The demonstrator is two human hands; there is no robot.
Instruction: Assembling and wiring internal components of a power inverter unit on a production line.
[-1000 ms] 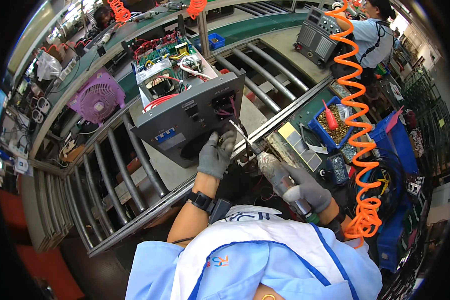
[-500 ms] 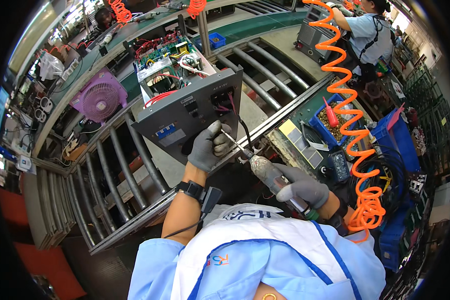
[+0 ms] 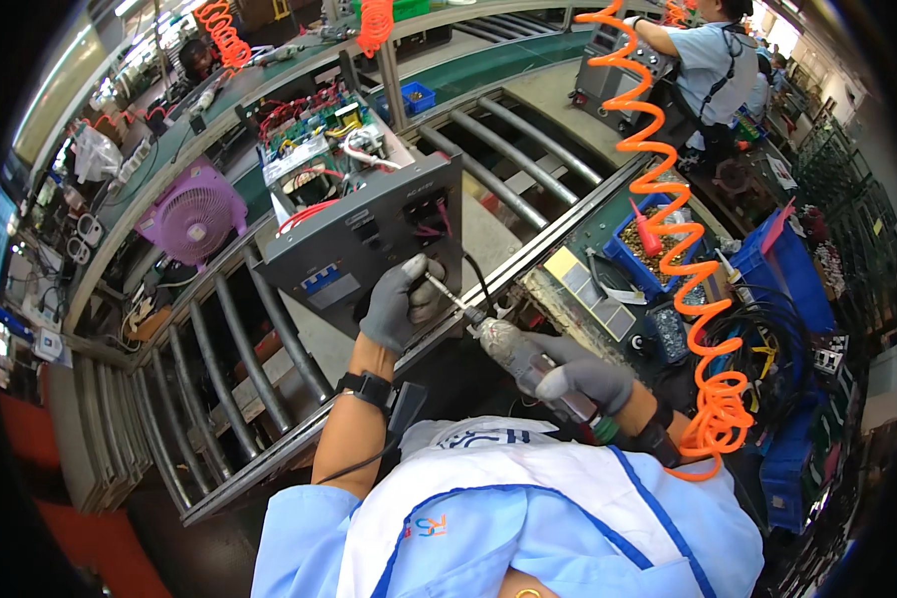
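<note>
My right hand (image 3: 590, 377), in a grey glove, is wrapped round a pneumatic screwdriver (image 3: 508, 349). The tool's long thin bit (image 3: 450, 296) points up and left to my left hand (image 3: 401, 307). That hand is gloved too, its fingers pinched together at the bit's tip; whatever they hold there is hidden or too small to name. Just beyond stands the dark grey panel (image 3: 369, 227) of an electrical unit, with a blue breaker switch (image 3: 321, 279) and pink wires (image 3: 439, 221). Behind the panel, circuit boards (image 3: 314, 140) and wiring lie exposed.
The unit rests on a roller conveyor (image 3: 259, 344). An orange coiled air hose (image 3: 683, 229) hangs at the right, before a blue bin of small fasteners (image 3: 658, 264) holding a red bottle (image 3: 645, 231). A purple fan (image 3: 194, 214) stands left; a co-worker (image 3: 708, 65) is at the far right.
The whole view has shifted slightly, so the panel and hands appear a little further left. Both hands keep nearly the same pose, with the bit still at the left fingers.
</note>
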